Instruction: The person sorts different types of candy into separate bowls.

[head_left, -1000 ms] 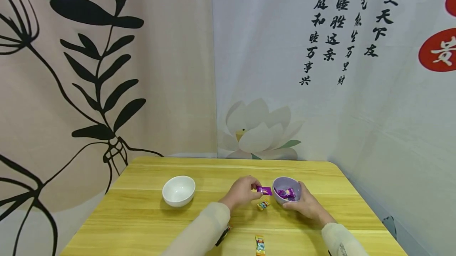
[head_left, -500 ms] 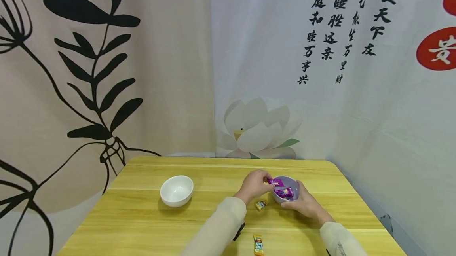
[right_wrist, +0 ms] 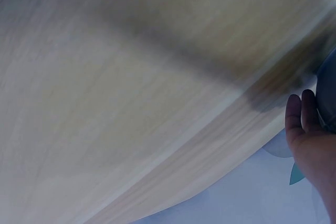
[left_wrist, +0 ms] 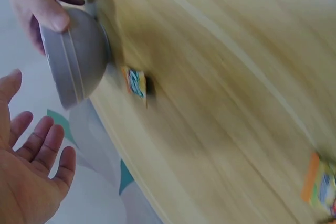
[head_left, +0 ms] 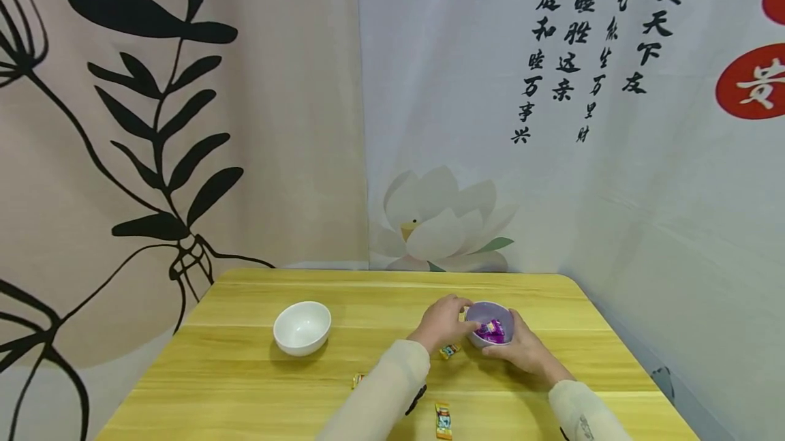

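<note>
In the head view my right hand (head_left: 526,345) holds a small purple bowl (head_left: 487,311) from its right side, thumb at the near rim and fingers around the back. Purple-wrapped candies (head_left: 492,332) lie inside the bowl. My left hand (head_left: 443,324) is at the bowl's left rim, its fingers spread and holding nothing. The left wrist view shows this left hand (left_wrist: 31,182) with loose fingers just off the bowl (left_wrist: 79,56), which looks tilted there. The bowl is mostly cut off in the right wrist view, where fingers of the right hand (right_wrist: 315,150) lie against it.
A white bowl (head_left: 302,328) stands on the left of the wooden table (head_left: 214,373). One yellow-wrapped candy (head_left: 449,351) lies under the left wrist, another candy (head_left: 443,420) nearer the front. A third candy (head_left: 358,380) shows partly behind the left sleeve.
My left hand has carried a purple candy rightward to the purple bowl and let it go inside; its fingers have spread. The right hand keeps holding the bowl. The view has shifted slightly.
</note>
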Action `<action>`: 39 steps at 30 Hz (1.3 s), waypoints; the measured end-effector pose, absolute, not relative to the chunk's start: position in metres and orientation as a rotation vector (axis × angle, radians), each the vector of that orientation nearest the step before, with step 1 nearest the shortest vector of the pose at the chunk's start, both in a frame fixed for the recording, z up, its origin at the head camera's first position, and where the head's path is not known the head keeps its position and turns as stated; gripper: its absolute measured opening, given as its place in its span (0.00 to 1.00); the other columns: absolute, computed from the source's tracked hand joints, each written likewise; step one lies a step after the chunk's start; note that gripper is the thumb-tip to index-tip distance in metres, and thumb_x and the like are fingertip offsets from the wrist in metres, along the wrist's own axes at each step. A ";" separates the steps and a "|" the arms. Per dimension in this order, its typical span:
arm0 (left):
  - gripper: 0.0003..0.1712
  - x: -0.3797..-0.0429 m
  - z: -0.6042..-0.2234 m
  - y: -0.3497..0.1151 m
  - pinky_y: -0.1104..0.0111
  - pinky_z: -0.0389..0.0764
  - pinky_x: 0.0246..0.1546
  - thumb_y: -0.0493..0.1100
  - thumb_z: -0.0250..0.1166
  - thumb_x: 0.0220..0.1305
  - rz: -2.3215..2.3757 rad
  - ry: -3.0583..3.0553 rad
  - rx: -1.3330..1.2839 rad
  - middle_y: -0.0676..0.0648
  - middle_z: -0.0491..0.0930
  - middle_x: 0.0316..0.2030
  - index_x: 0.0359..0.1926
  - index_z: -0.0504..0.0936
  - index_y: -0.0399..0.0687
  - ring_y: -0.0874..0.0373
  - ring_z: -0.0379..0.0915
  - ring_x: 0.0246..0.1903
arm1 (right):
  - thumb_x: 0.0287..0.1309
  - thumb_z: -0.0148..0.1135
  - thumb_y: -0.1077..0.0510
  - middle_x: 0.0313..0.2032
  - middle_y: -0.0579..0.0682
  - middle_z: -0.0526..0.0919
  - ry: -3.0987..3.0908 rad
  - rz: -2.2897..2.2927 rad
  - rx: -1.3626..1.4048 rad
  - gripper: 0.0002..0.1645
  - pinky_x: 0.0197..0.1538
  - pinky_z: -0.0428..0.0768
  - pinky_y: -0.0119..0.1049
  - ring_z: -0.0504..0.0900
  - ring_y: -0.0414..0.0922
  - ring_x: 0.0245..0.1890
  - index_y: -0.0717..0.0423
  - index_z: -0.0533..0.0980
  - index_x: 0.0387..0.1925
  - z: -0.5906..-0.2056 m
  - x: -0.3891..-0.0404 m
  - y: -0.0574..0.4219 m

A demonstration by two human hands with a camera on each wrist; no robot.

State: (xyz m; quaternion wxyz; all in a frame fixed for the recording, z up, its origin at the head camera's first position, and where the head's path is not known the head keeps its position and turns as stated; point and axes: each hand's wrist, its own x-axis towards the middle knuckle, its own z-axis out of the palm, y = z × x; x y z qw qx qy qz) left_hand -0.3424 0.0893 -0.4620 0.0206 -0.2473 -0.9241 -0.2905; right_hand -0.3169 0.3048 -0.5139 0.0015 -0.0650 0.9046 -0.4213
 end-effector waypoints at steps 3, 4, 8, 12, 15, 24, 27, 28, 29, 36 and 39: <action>0.30 -0.345 -0.462 0.082 0.61 0.77 0.51 0.58 0.69 0.63 -0.873 -2.873 -0.755 0.48 0.81 0.50 0.61 0.80 0.50 0.57 0.78 0.48 | 0.46 0.79 0.43 0.69 0.74 0.56 2.841 -1.319 -0.200 0.73 0.67 0.55 0.66 0.59 0.69 0.68 0.70 0.40 0.74 -0.513 -0.316 0.305; 0.30 -0.346 -0.462 0.079 0.61 0.77 0.51 0.58 0.69 0.62 -0.861 -2.876 -0.750 0.49 0.81 0.50 0.61 0.80 0.50 0.57 0.78 0.49 | 0.46 0.79 0.43 0.69 0.74 0.56 2.840 -1.320 -0.197 0.73 0.67 0.55 0.66 0.59 0.69 0.68 0.70 0.40 0.74 -0.513 -0.316 0.305; 0.32 -0.349 -0.459 0.069 0.60 0.78 0.51 0.60 0.69 0.62 -0.834 -2.879 -0.745 0.48 0.82 0.50 0.62 0.79 0.50 0.56 0.78 0.48 | 0.45 0.79 0.43 0.69 0.74 0.56 2.842 -1.307 -0.184 0.73 0.67 0.55 0.67 0.59 0.70 0.68 0.70 0.39 0.74 -0.513 -0.315 0.305; 0.32 -0.352 -0.455 0.058 0.59 0.77 0.53 0.60 0.68 0.63 -0.832 -2.878 -0.754 0.48 0.81 0.51 0.63 0.78 0.50 0.53 0.77 0.52 | 0.45 0.79 0.44 0.68 0.74 0.57 2.848 -1.311 -0.177 0.73 0.67 0.56 0.66 0.60 0.69 0.67 0.71 0.40 0.73 -0.512 -0.315 0.306; 0.32 -0.354 -0.449 0.049 0.57 0.76 0.55 0.59 0.68 0.64 -0.871 -2.876 -0.762 0.47 0.80 0.52 0.63 0.78 0.49 0.51 0.76 0.54 | 0.45 0.79 0.44 0.68 0.75 0.57 2.842 -1.318 -0.176 0.73 0.68 0.55 0.65 0.60 0.69 0.67 0.71 0.40 0.73 -0.511 -0.315 0.306; 0.33 -0.358 -0.433 0.023 0.57 0.76 0.55 0.59 0.67 0.65 -0.899 -2.863 -0.791 0.45 0.79 0.56 0.64 0.77 0.47 0.52 0.76 0.54 | 0.45 0.79 0.44 0.69 0.75 0.55 2.815 -1.327 -0.163 0.74 0.68 0.53 0.65 0.58 0.70 0.68 0.71 0.38 0.74 -0.509 -0.314 0.305; 0.33 -0.359 -0.430 0.016 0.57 0.76 0.55 0.59 0.67 0.64 -0.888 -2.858 -0.800 0.44 0.78 0.57 0.64 0.77 0.47 0.52 0.76 0.55 | 0.45 0.79 0.44 0.69 0.75 0.54 2.807 -1.321 -0.150 0.75 0.69 0.52 0.65 0.56 0.70 0.69 0.71 0.36 0.74 -0.509 -0.314 0.305; 0.34 -0.360 -0.429 0.013 0.57 0.76 0.55 0.60 0.67 0.64 -0.887 -2.856 -0.798 0.44 0.78 0.57 0.64 0.77 0.47 0.52 0.76 0.55 | 0.45 0.79 0.44 0.70 0.75 0.53 2.805 -1.320 -0.148 0.75 0.69 0.52 0.65 0.56 0.71 0.69 0.71 0.36 0.74 -0.509 -0.313 0.305; 0.34 -0.360 -0.428 0.011 0.57 0.76 0.55 0.60 0.67 0.64 -0.886 -2.855 -0.800 0.44 0.78 0.58 0.65 0.76 0.47 0.51 0.75 0.55 | 0.45 0.79 0.44 0.70 0.76 0.53 2.807 -1.312 -0.146 0.75 0.69 0.52 0.65 0.55 0.71 0.69 0.71 0.36 0.74 -0.509 -0.314 0.305; 0.35 -0.360 -0.425 -0.009 0.56 0.75 0.57 0.61 0.66 0.65 -0.948 -2.844 -0.812 0.45 0.77 0.59 0.66 0.75 0.47 0.50 0.74 0.57 | 0.45 0.79 0.42 0.69 0.76 0.53 2.830 -1.262 -0.122 0.76 0.68 0.53 0.66 0.55 0.72 0.68 0.71 0.37 0.74 -0.511 -0.314 0.304; 0.35 -0.359 -0.426 -0.020 0.55 0.75 0.57 0.61 0.65 0.65 -0.965 -2.846 -0.807 0.44 0.77 0.60 0.66 0.74 0.48 0.50 0.74 0.57 | 0.45 0.79 0.42 0.69 0.76 0.53 2.830 -1.265 -0.131 0.76 0.68 0.53 0.66 0.55 0.72 0.68 0.71 0.37 0.74 -0.512 -0.314 0.303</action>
